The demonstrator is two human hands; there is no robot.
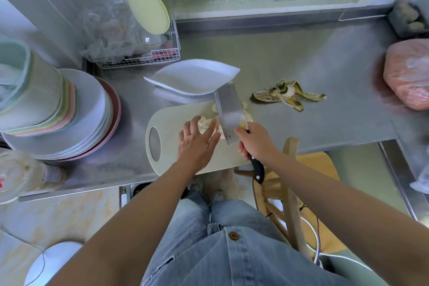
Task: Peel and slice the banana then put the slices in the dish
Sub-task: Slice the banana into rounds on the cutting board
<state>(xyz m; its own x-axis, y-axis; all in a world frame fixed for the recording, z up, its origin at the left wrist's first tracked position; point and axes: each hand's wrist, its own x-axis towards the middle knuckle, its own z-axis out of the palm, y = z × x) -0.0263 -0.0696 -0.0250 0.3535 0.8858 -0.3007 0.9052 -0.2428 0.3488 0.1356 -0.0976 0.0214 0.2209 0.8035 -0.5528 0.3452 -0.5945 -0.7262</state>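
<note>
Already, pale banana slices (pixel 205 124) crowd the cutting board (pixel 169 123).

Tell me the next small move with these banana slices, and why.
Probably sweep the banana slices onto the cleaver with the left hand. The peel lies aside, the slices sit cut on the cutting board beside the blade that the right hand holds, and the dish beyond looks empty.
</note>
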